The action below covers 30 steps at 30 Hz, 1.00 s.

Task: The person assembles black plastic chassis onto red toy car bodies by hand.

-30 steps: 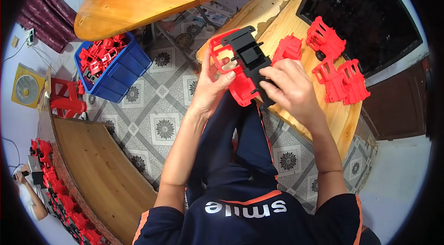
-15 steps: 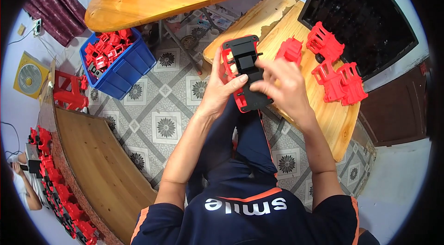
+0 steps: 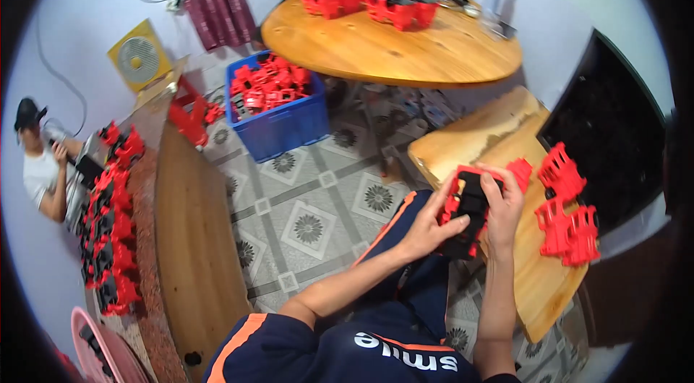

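Observation:
Both hands hold a red and black plastic toy vehicle [image 3: 473,203] in front of my lap, its black base facing up. My left hand [image 3: 426,230] grips its near left side, with the thumb on the black base and the fingers going underneath. My right hand [image 3: 508,203] is closed around the right side, its thumb pressing near the far end. Just past my right hand, a red plastic piece [image 3: 520,169] shows partly on the wooden bench. Several red toy vehicle bodies [image 3: 562,175] lie farther right on the same bench.
A wooden bench [image 3: 491,122] stands at the right beside a black screen [image 3: 611,104]. Ahead are a blue bin [image 3: 283,126] of red parts and a round table [image 3: 397,54] with toy vehicles and a person behind. At left, a counter [image 3: 148,238] holds more vehicles near another person.
My view has swung left and up. My right hand, hovering over the black base before, now grips the toy vehicle's side. The left hand keeps its hold.

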Tool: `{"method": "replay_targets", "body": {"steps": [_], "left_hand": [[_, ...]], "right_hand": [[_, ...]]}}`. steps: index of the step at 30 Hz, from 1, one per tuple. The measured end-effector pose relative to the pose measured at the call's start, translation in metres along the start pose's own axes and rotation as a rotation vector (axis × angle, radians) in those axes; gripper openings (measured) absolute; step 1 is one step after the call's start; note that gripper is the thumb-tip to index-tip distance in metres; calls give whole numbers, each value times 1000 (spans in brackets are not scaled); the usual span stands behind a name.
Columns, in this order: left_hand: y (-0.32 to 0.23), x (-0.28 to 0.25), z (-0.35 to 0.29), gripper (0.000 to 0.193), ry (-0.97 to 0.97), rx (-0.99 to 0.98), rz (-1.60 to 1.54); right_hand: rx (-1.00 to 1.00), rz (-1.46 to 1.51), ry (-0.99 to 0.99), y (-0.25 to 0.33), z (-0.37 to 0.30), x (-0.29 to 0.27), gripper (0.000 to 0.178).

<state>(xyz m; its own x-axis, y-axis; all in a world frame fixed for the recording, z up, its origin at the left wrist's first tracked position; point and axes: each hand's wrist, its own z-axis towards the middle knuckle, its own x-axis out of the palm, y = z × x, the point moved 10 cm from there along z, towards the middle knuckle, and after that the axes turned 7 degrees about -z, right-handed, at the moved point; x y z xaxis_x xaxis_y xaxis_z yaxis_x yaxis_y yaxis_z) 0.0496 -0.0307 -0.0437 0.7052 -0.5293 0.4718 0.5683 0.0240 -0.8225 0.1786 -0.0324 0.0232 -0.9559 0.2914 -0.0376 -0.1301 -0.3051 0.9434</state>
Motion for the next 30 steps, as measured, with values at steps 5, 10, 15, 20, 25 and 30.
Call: {"method": "replay_targets", "body": {"steps": [5, 10, 15, 20, 25, 30], "left_hand": [[-62, -22, 20, 77, -212, 227, -49], [-121, -47, 60, 76, -264, 333, 52], [-186, -193, 192, 69, -630, 311, -30], [-168, -358, 389, 32, -726, -39, -85], [-103, -318, 446, 31, -673, 11, -71], [-253, -302, 349, 42, -973, 446, 151]], "right_hand": [[-266, 123, 94, 47, -1, 18, 52], [142, -20, 378, 17, 21, 75, 77], [-37, -166, 363, 8, 20, 51, 75], [282, -207, 119, -39, -45, -27, 47], [430, -286, -17, -55, -96, -64, 34], [4, -889, -480, -21, -63, -106, 41]]}}
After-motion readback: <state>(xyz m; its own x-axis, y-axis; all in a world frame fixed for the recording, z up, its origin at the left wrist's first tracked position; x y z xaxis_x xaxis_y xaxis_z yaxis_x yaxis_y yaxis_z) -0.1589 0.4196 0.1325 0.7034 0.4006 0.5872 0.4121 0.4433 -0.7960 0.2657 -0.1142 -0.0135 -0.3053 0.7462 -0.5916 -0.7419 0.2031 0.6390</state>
